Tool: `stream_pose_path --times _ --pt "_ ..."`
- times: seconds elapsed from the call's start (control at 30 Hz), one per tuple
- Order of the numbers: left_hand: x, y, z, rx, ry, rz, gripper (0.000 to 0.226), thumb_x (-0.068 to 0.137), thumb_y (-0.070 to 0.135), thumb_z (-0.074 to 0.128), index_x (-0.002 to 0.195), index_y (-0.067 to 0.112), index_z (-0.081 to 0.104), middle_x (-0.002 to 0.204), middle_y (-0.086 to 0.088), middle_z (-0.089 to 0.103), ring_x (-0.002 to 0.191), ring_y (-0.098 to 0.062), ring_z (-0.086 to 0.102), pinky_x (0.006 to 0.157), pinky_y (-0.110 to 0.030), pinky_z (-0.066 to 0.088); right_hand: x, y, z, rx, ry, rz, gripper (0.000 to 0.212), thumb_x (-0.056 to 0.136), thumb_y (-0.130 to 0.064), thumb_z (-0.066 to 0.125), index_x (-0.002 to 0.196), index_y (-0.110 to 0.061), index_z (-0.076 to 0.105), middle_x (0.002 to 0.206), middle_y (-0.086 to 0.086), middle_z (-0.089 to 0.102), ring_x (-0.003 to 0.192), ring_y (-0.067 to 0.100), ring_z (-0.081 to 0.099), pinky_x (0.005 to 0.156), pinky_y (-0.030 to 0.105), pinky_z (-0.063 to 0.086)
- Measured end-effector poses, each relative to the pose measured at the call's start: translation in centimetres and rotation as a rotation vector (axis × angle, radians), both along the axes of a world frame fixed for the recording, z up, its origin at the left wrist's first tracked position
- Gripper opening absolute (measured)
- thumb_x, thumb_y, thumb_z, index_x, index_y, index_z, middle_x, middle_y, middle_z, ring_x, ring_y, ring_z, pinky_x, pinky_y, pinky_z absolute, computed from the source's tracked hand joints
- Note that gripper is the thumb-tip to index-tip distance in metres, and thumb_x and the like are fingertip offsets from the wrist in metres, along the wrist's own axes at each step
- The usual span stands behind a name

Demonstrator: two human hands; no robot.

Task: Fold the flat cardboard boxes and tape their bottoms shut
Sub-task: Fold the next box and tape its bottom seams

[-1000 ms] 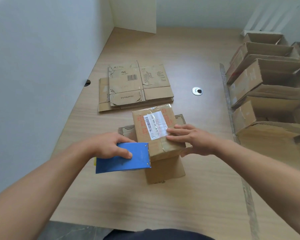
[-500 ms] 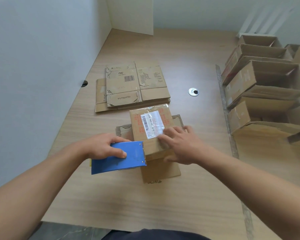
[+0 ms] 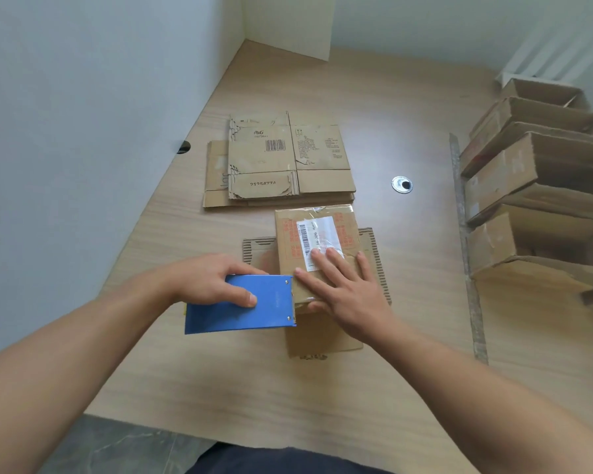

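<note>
Since a second ago the right hand (image 3: 348,297) has slid from the box's right side onto its top, and the view has shifted a little. It now lies flat with fingers straight and spread, the fingertips (image 3: 317,256) resting on the lower part of the white label (image 3: 314,234); it presses rather than grasps. The left hand (image 3: 204,282) has hardly moved. It is curled around the blue tape dispenser (image 3: 271,311), thumb on the upper face, with the dispenser's right end touching the left edge of the box top, just beside the right index finger.

The box (image 3: 348,230) stands in the middle of the frame on the wooden table (image 3: 322,398), bottom side up. Its flaps are spread on the table around it: corrugated edges show at left (image 3: 257,249) and right (image 3: 374,258), and another flap (image 3: 322,338) lies toward the lower edge. Clear tape glints over the label.

Above it in the frame, close by but apart, lies a stack of flat boxes (image 3: 278,159), the top one printed with a barcode. Along the right edge of the frame sits a row of folded boxes (image 3: 504,176) leaning on one another with open sides facing up. Between the two groups a round metal cable hole (image 3: 402,184) is set in the table. A grey strip (image 3: 458,200) runs down the table just left of the folded boxes. A pale wall (image 3: 65,131) fills the upper left.
</note>
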State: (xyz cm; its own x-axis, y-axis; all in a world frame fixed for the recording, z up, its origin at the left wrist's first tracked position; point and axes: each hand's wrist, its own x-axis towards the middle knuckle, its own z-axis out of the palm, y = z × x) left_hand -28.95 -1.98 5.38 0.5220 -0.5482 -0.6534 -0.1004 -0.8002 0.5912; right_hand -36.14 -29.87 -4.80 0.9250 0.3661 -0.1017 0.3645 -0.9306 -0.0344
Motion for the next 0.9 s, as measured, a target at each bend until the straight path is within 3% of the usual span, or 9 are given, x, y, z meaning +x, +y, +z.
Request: stream_pose_path --times 0.13,0.27,0.5,0.67,0.83,0.9 --pt "0.1 2.8 0.0 -0.024 -0.005 0.018 0.035 0.075 0.05 0.066 0.109 0.054 0.067 0.103 0.019 0.071 0.097 -0.005 0.067 0.094 -0.039 0.052 0.1 0.2 0.1 -0.017 0.013 -0.016 0.059 0.094 -0.063 0.029 0.15 -0.045 0.029 0.157 0.0 0.04 0.143 0.025 0.04 0.11 0.061 0.031" --pt "0.3 4.1 -0.1 -0.017 0.001 0.025 0.042 0.075 0.052 0.065 0.117 0.05 0.066 0.104 0.02 0.071 0.096 -0.003 0.067 0.093 -0.035 0.052 0.1 0.5 0.2 -0.019 0.033 -0.03 0.058 0.095 -0.062 0.03 0.151 -0.046 0.03 0.16 -0.002 0.035 0.146 0.024 0.035 0.111 0.062 0.031" --pt "0.9 5.6 -0.6 0.0 0.019 0.059 0.043 0.074 0.049 0.065 0.117 0.052 0.066 0.104 0.025 0.07 0.095 0.002 0.066 0.089 -0.026 0.05 0.1 0.7 0.5 -0.016 0.077 -0.067 0.059 0.096 -0.073 0.017 0.151 -0.054 0.02 0.164 -0.008 0.025 0.151 0.019 0.023 0.115 0.059 0.012" --pt "0.8 4.3 -2.5 0.075 -0.036 0.048 0.024 0.09 0.037 0.069 0.113 0.043 0.068 0.102 0.018 0.071 0.093 -0.001 0.065 0.088 -0.029 0.051 0.1 0.9 0.6 0.003 0.09 -0.107 0.061 0.089 -0.082 0.003 0.148 -0.064 0.002 0.166 -0.015 0.01 0.154 0.012 0.004 0.119 0.056 0.0" --pt "1.2 1.7 -4.0 0.111 -0.036 0.027 0.003 0.09 0.041 0.067 0.093 0.041 0.067 0.097 0.013 0.069 0.092 -0.012 0.065 0.081 -0.032 0.05 0.1 0.8 1.1 0.009 0.139 -0.117 0.058 0.082 -0.084 -0.009 0.139 -0.073 -0.01 0.165 -0.02 -0.007 0.153 0.009 -0.012 0.12 0.052 -0.01" --pt "1.5 1.0 -4.0 0.104 -0.012 0.03 0.007 0.089 0.042 0.067 0.084 0.045 0.064 0.095 0.014 0.069 0.091 -0.011 0.066 0.077 -0.03 0.05 0.2 0.9 1.4 0.011 0.168 -0.122 0.058 0.079 -0.084 -0.014 0.136 -0.075 -0.011 0.165 -0.021 -0.011 0.152 0.007 -0.016 0.12 0.051 -0.012"
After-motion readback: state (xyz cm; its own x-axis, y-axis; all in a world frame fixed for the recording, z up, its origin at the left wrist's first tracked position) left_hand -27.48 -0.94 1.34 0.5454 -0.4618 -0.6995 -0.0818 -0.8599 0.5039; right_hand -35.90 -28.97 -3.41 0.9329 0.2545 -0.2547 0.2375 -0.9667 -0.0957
